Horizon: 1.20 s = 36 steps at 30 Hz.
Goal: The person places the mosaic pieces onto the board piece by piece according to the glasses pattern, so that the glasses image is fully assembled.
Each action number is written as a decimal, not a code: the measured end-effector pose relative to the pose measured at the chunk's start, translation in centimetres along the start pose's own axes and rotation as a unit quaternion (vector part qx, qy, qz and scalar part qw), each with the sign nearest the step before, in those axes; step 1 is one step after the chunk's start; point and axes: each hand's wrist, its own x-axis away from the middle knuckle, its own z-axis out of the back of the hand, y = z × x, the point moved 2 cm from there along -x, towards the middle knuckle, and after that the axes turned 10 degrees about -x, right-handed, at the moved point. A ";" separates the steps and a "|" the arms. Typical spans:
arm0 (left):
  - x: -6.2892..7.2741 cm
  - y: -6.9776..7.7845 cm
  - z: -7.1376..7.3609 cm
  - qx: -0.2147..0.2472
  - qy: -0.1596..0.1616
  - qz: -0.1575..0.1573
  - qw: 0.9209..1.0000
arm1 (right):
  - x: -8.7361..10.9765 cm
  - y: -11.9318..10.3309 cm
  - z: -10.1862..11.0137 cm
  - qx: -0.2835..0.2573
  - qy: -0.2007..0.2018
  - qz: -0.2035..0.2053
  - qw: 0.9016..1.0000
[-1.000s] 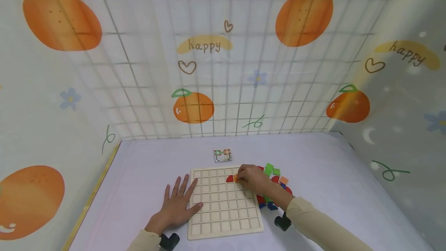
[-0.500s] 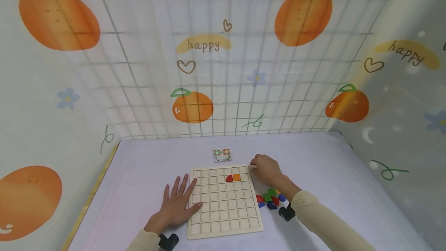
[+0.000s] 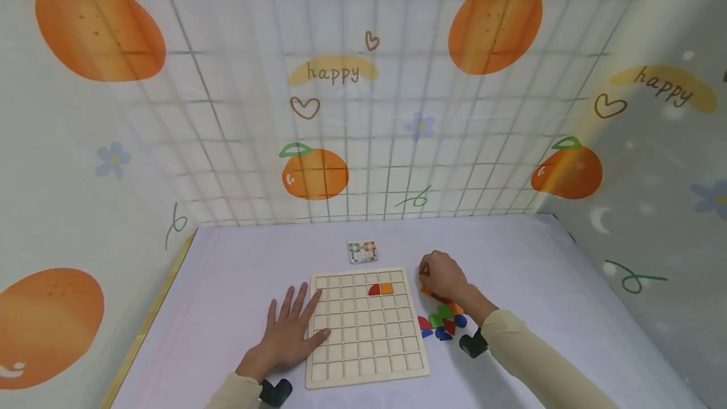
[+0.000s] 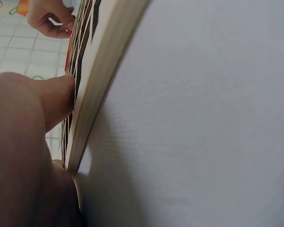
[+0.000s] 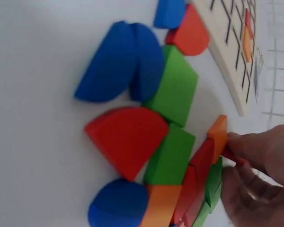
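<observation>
A wooden grid board (image 3: 366, 346) lies on the table, with a red quarter-round block (image 3: 374, 290) and an orange square block (image 3: 387, 288) side by side in its upper right cells. My left hand (image 3: 286, 336) rests spread on the board's left edge, thumb and a fingertip over the rim. Right of the board's top corner, my right hand (image 3: 445, 275) pinches a small red block (image 5: 233, 156) between thumb and fingers. Its exact shape is mostly covered. Under and beside that hand lies a pile of blocks, among them a green block (image 5: 172, 153) and a red quarter-round block (image 5: 128, 139).
A small pattern card (image 3: 362, 251) lies behind the board. Blue blocks (image 5: 109, 66) and an orange block (image 5: 163, 203) also lie in the pile, near the board's right edge. A patterned curtain (image 3: 363, 81) rises behind the table.
My right hand has left the board, where the orange square block now shows uncovered, and has moved right to the loose blocks. It now pinches a red block. The left hand has stayed put.
</observation>
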 end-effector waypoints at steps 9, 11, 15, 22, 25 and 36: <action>0.0 -0.1 -0.1 0.006 0.005 -0.003 1.000 | -0.2 -0.4 0.4 -0.121 0.007 0.033 0.992; 0.0 -0.1 -0.2 0.007 0.004 -0.002 1.000 | -0.3 -0.5 0.3 -0.158 0.012 0.034 0.987; 0.1 -0.1 -0.2 0.014 0.004 -0.002 1.000 | -0.3 -0.7 0.1 -0.199 0.027 0.023 0.979; 0.0 -0.5 -0.7 0.027 0.040 -0.004 0.999 | 0.2 -1.2 -0.7 -0.226 0.062 0.046 0.971; -0.1 -0.9 -1.1 0.036 0.060 0.000 0.998 | 0.4 -1.6 -1.4 -0.233 0.059 0.052 0.969; -1.8 -2.4 -1.6 0.060 0.083 -0.022 0.995 | 0.9 -2.5 -2.8 -0.224 0.045 0.032 0.973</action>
